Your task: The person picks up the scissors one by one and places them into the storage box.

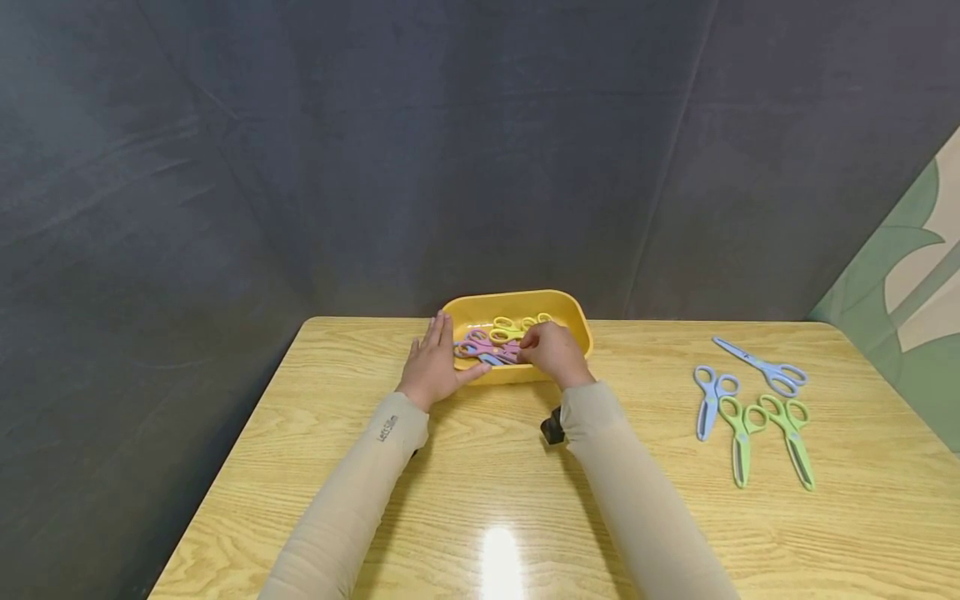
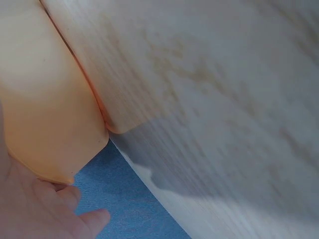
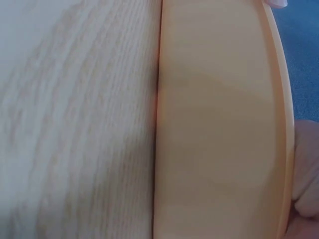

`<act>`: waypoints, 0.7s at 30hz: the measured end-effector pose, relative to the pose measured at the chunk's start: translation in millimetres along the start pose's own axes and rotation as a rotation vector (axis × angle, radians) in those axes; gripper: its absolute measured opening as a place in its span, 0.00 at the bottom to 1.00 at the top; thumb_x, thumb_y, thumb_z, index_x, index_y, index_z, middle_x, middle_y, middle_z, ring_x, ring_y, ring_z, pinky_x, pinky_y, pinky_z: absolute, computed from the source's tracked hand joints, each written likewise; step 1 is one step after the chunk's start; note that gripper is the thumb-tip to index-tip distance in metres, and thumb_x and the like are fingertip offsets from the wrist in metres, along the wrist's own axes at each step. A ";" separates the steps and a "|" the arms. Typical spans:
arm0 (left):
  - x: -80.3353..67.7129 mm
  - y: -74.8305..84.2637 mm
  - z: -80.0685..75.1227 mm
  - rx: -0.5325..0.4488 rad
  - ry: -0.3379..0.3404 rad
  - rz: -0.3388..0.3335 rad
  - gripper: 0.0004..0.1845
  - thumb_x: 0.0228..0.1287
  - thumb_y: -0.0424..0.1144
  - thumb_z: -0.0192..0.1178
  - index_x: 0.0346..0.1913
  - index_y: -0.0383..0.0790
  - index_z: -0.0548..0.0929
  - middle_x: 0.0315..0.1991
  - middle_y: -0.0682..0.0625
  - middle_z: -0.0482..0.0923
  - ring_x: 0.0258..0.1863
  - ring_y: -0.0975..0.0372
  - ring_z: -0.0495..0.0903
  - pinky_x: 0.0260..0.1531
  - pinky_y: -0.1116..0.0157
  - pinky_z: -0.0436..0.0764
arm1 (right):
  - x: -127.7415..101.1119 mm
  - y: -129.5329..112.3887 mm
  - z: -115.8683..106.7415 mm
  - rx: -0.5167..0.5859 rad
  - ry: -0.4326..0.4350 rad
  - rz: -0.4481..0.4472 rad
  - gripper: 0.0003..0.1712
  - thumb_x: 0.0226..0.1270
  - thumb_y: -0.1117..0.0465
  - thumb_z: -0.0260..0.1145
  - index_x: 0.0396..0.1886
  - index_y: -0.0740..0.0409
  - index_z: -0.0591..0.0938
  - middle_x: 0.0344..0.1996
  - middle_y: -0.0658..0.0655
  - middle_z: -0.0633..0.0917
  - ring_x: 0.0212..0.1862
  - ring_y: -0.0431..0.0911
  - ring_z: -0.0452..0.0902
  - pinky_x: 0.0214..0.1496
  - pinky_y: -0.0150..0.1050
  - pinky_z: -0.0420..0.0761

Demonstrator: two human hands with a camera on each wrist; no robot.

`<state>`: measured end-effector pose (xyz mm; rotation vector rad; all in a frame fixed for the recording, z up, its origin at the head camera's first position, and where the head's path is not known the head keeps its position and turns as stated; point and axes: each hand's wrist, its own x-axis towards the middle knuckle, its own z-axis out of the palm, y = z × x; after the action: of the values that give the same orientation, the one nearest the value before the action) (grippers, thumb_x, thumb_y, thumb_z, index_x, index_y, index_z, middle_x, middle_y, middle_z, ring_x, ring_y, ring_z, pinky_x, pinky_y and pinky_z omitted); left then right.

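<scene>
A yellow plastic bin (image 1: 570, 312) stands at the table's far edge, holding several scissors in pink (image 1: 483, 343), yellow (image 1: 508, 329) and blue. My left hand (image 1: 433, 354) lies flat against the bin's left front corner, fingers straight, thumb along its front wall. My right hand (image 1: 534, 342) reaches over the front rim into the bin, its fingers curled on the pink scissors. In the left wrist view the bin's outer wall (image 2: 45, 99) fills the left, with my palm (image 2: 40, 214) below it. In the right wrist view only the bin wall (image 3: 219, 124) and a bit of my hand (image 3: 306, 169) show.
On the wooden table (image 1: 480, 500), at the right, lie a blue pair of scissors (image 1: 708, 402), a light blue pair (image 1: 765, 365) and two green pairs (image 1: 742, 433) (image 1: 793, 435). Dark fabric walls close off the back and left. A black wrist camera (image 1: 552, 427) sits under my right forearm.
</scene>
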<state>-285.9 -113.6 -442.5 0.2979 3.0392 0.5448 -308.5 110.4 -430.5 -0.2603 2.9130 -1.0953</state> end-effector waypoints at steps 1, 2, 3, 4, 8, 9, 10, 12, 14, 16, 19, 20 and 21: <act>0.1 0.2 -0.1 0.005 0.001 0.002 0.65 0.61 0.77 0.54 0.81 0.33 0.39 0.82 0.39 0.35 0.81 0.50 0.39 0.75 0.43 0.48 | -0.4 -0.3 -0.4 -0.001 0.002 0.003 0.06 0.61 0.63 0.76 0.35 0.62 0.89 0.33 0.57 0.87 0.37 0.51 0.80 0.44 0.46 0.81; 0.2 0.3 -0.3 0.006 0.003 0.002 0.65 0.61 0.77 0.54 0.81 0.32 0.39 0.82 0.39 0.35 0.81 0.50 0.39 0.75 0.43 0.48 | -0.8 -0.5 -0.4 -0.001 0.002 0.008 0.07 0.61 0.63 0.76 0.36 0.62 0.89 0.33 0.58 0.87 0.37 0.51 0.80 0.44 0.46 0.81; 0.0 0.4 -0.3 0.005 0.005 0.003 0.65 0.60 0.77 0.55 0.81 0.32 0.39 0.82 0.39 0.35 0.81 0.50 0.39 0.75 0.43 0.48 | -1.0 -0.6 -0.3 -0.002 0.003 0.012 0.07 0.61 0.63 0.76 0.36 0.61 0.89 0.33 0.57 0.87 0.37 0.51 0.80 0.44 0.46 0.81; 0.3 0.2 0.0 0.007 0.005 0.002 0.65 0.60 0.77 0.54 0.81 0.32 0.39 0.82 0.39 0.35 0.81 0.50 0.40 0.75 0.43 0.48 | -1.2 -0.4 -0.2 -0.004 0.004 0.014 0.07 0.62 0.63 0.76 0.36 0.61 0.88 0.33 0.57 0.87 0.36 0.51 0.80 0.44 0.46 0.81; 0.8 -0.3 1.3 0.006 0.007 -0.001 0.65 0.60 0.77 0.55 0.81 0.32 0.40 0.82 0.39 0.35 0.81 0.50 0.39 0.75 0.43 0.48 | -1.9 0.2 1.8 -0.020 0.022 0.013 0.07 0.64 0.63 0.75 0.38 0.61 0.88 0.33 0.57 0.86 0.35 0.50 0.79 0.42 0.45 0.80; 0.6 -0.4 1.3 0.006 0.008 -0.001 0.65 0.60 0.77 0.55 0.81 0.32 0.40 0.82 0.39 0.35 0.81 0.50 0.39 0.75 0.43 0.48 | -1.9 0.8 2.4 -0.024 0.031 0.008 0.07 0.64 0.63 0.74 0.38 0.61 0.88 0.33 0.57 0.86 0.35 0.50 0.79 0.41 0.45 0.80; 0.5 -0.3 1.3 0.009 0.009 -0.002 0.65 0.60 0.77 0.55 0.81 0.32 0.40 0.82 0.39 0.35 0.81 0.50 0.40 0.75 0.43 0.48 | -2.1 1.1 2.9 -0.027 0.040 0.001 0.07 0.64 0.63 0.74 0.39 0.61 0.88 0.33 0.57 0.87 0.35 0.49 0.79 0.41 0.45 0.80; -0.5 0.3 0.7 0.009 0.009 -0.001 0.65 0.60 0.77 0.55 0.81 0.32 0.40 0.82 0.39 0.36 0.81 0.50 0.40 0.75 0.43 0.48 | -2.9 1.7 3.8 -0.028 0.060 -0.015 0.07 0.64 0.63 0.73 0.39 0.61 0.88 0.32 0.57 0.87 0.35 0.49 0.80 0.40 0.45 0.80; -1.1 0.9 -0.1 0.007 0.009 -0.001 0.65 0.60 0.76 0.56 0.81 0.32 0.41 0.82 0.39 0.36 0.81 0.50 0.40 0.75 0.43 0.47 | -5.0 1.5 3.6 -0.024 0.086 -0.035 0.07 0.64 0.63 0.73 0.40 0.62 0.88 0.32 0.58 0.87 0.35 0.50 0.80 0.40 0.45 0.80; -1.7 1.5 -0.7 0.005 0.003 -0.002 0.65 0.60 0.76 0.55 0.81 0.32 0.41 0.82 0.39 0.36 0.81 0.50 0.39 0.75 0.43 0.47 | -7.2 1.5 3.9 -0.024 0.110 -0.053 0.08 0.64 0.63 0.74 0.41 0.62 0.88 0.33 0.58 0.87 0.35 0.50 0.81 0.41 0.46 0.81; -1.9 1.2 -0.8 0.004 0.003 0.001 0.65 0.60 0.76 0.56 0.81 0.32 0.41 0.82 0.39 0.35 0.81 0.50 0.39 0.75 0.43 0.47 | -9.1 2.3 5.4 -0.021 0.147 -0.077 0.10 0.65 0.63 0.73 0.43 0.64 0.87 0.36 0.60 0.87 0.38 0.52 0.82 0.43 0.48 0.82; -1.7 1.0 -0.7 0.009 0.006 0.004 0.65 0.60 0.76 0.55 0.81 0.31 0.41 0.82 0.39 0.35 0.81 0.50 0.39 0.75 0.43 0.48 | -9.1 2.6 6.1 -0.019 0.160 -0.086 0.10 0.65 0.63 0.73 0.44 0.64 0.87 0.37 0.60 0.88 0.39 0.53 0.83 0.44 0.49 0.82; -1.6 1.0 -0.8 0.009 0.008 0.003 0.65 0.60 0.76 0.55 0.81 0.32 0.41 0.82 0.39 0.35 0.81 0.50 0.39 0.75 0.43 0.48 | -8.9 3.1 6.7 -0.021 0.174 -0.093 0.11 0.65 0.63 0.73 0.45 0.64 0.87 0.38 0.61 0.87 0.41 0.54 0.83 0.45 0.49 0.82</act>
<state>-284.2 -113.2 -441.4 0.3021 3.0499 0.5339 -299.7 109.8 -438.0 -0.3193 3.0950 -1.1558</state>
